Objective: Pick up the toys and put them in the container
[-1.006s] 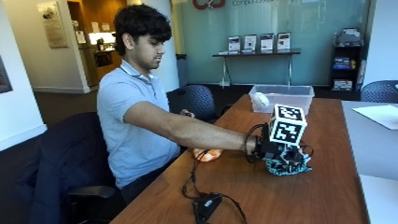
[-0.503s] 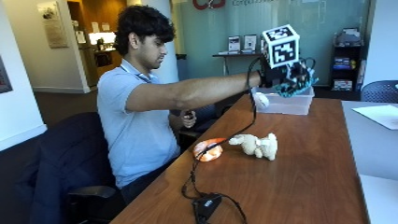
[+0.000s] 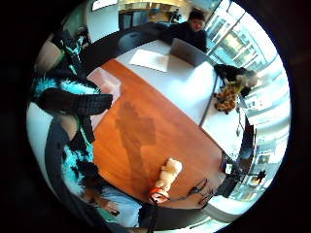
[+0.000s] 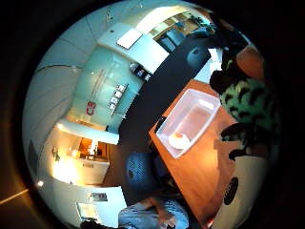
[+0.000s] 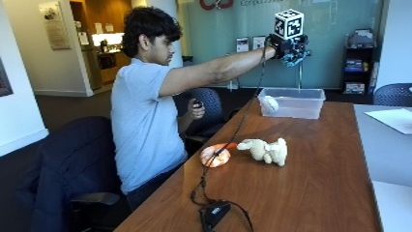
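Grip (image 5: 291, 48) now higher above container (image 5: 293, 103)

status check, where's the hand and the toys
Right hand raised above the container, gripping a teal furry toy. Cream plush and orange toy on the table. Path clear.

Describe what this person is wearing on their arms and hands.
The right hand wears a black glove with teal-green patches, and a black cable hangs from it down to the table. The right arm is bare below the short sleeve of a light blue polo shirt. The left hand has no glove.
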Available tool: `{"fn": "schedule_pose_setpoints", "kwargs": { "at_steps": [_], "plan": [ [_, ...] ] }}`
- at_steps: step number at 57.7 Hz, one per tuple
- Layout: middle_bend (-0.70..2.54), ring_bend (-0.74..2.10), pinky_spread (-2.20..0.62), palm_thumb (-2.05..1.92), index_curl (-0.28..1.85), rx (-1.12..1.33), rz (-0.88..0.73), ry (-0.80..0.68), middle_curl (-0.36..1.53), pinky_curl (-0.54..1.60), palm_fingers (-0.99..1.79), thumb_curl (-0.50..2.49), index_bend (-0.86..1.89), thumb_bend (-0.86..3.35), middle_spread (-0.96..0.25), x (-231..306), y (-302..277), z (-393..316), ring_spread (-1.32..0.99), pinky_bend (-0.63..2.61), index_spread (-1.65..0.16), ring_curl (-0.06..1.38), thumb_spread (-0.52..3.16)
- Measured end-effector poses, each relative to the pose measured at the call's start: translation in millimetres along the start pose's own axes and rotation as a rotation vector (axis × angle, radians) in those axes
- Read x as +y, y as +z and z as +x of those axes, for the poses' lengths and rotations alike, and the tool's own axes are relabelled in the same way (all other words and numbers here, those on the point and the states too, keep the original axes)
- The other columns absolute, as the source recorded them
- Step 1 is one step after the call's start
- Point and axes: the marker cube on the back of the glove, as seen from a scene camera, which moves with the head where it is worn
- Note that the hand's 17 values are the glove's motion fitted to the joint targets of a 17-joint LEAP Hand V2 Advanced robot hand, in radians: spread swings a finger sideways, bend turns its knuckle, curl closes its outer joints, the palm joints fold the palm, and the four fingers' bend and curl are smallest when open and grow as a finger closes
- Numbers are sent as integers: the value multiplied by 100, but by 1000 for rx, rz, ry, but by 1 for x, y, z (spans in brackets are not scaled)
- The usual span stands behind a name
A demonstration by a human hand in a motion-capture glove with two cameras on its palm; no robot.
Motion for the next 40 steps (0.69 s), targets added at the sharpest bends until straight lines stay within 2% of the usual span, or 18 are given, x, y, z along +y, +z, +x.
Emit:
{"fn": "schedule_pose_setpoints", "kwargs": {
  "at_steps": [7,11,15,17,18,22,26,31,40],
  "plan": [
    [24,102,-30,77,39,-29,-100,-34,52,50,61,78,8,80,4,-21,52,-42,-21,133,-26,61,150],
    [27,106,-31,72,34,-2,-222,-9,54,50,55,75,2,81,5,-27,84,-57,-22,137,-27,62,156],
    [25,99,-30,54,30,55,-297,27,55,52,24,66,2,76,5,-27,100,-57,-20,144,-29,62,161],
    [18,83,-27,38,31,82,-311,37,52,52,-7,58,11,68,5,-25,103,-52,-16,145,-30,60,159],
    [19,81,-26,35,31,94,-314,41,52,52,-7,56,12,66,5,-24,103,-50,-15,146,-30,60,158],
    [15,59,-16,15,30,110,-312,42,48,47,-18,48,18,52,6,-21,98,-38,-10,139,-31,50,153],
    [15,49,-9,3,30,117,-306,52,45,43,-19,42,18,43,6,-19,87,-24,-7,129,-32,44,148],
    [13,41,-3,-2,31,132,-284,75,42,40,-18,39,17,36,5,-12,67,-5,-4,123,-32,40,143],
    [12,33,3,-2,31,199,-254,149,36,36,-15,34,16,28,5,34,3,61,-1,117,-32,37,140]
  ]
}}
